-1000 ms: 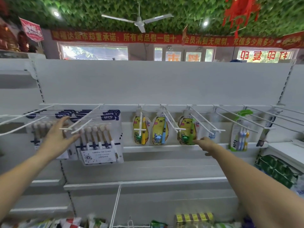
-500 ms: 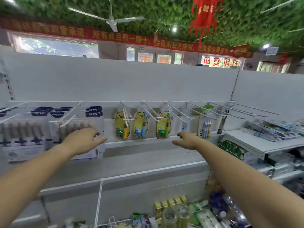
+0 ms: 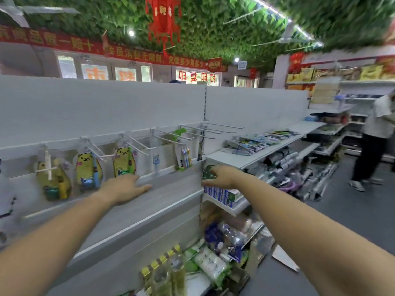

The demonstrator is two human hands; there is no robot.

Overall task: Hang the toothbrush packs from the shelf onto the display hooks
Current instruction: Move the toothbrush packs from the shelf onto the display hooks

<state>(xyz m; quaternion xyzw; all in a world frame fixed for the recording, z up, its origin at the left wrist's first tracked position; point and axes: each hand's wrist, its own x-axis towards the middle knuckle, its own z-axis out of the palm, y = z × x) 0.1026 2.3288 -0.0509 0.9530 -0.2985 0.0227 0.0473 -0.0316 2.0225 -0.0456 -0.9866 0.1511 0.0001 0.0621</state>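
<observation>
Yellow bear toothbrush packs [image 3: 88, 167] hang on white display hooks [image 3: 136, 144] along the grey back panel. A green-topped toothbrush pack [image 3: 182, 153] hangs further right, beside empty hooks [image 3: 213, 127]. Flat toothbrush packs [image 3: 254, 142] lie stacked on the white shelf [image 3: 230, 158] to the right. My left hand [image 3: 126, 186] reaches out flat over the grey ledge below the bear packs, holding nothing. My right hand [image 3: 222, 175] stretches toward the green boxes [image 3: 208, 171] under that shelf, fingers extended and empty.
Blue-and-white boxes [image 3: 220, 194] sit on a lower shelf. Bagged goods [image 3: 211, 263] crowd the floor-level shelf below. A person [image 3: 374, 142] stands in the aisle at the right. More stocked shelving runs along the right wall.
My view has swung to the right, away from the dark multi-brush packs. Both hands have travelled right along the rack, the right one now near the shelf at the panel's end.
</observation>
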